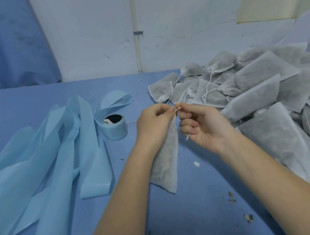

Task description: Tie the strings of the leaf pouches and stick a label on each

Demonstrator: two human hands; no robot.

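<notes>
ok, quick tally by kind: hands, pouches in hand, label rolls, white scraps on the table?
hands: 2, left and right
held pouch: 1
label roll: 1
white scrap: 1
total: 5
The pouch pile overlaps too much to count.

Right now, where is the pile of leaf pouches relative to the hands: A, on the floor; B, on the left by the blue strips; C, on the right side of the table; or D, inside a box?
C: the pile of pouches lies on the blue table, right of both hands.
</notes>
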